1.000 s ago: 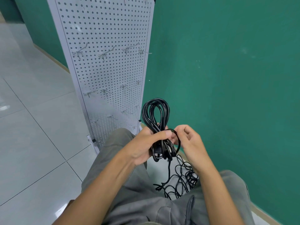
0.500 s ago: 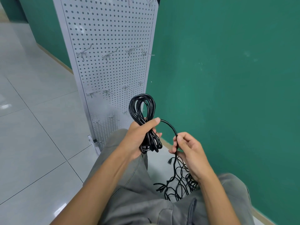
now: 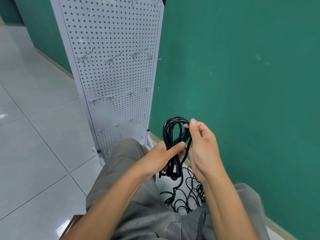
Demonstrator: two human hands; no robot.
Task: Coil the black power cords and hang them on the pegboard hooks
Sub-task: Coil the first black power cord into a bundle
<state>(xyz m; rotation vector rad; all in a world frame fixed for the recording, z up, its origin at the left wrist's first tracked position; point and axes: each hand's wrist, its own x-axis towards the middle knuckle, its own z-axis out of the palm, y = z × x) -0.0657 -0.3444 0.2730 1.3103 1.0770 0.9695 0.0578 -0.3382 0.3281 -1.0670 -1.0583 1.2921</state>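
A black power cord coil (image 3: 170, 134) stands upright in front of my lap. My left hand (image 3: 161, 156) grips it round its middle, thumb across the strands. My right hand (image 3: 200, 144) pinches the cord's loose strand at the top right of the loop, and that strand runs down between my hands. A tangle of loose black cords (image 3: 187, 196) lies on the floor between my knees. The white pegboard (image 3: 112, 75) stands upright ahead, with rows of bare metal hooks (image 3: 112, 58).
A green wall (image 3: 242, 84) rises close on the right. Pale floor tiles (image 3: 34, 135) spread to the left. My knees in grey trousers (image 3: 138, 205) fill the bottom, and a brown seat edge (image 3: 71, 224) shows at lower left.
My right hand has risen from below the coil to its top right, carrying the loose strand up along the loop. My left hand keeps its grip on the coil's middle.
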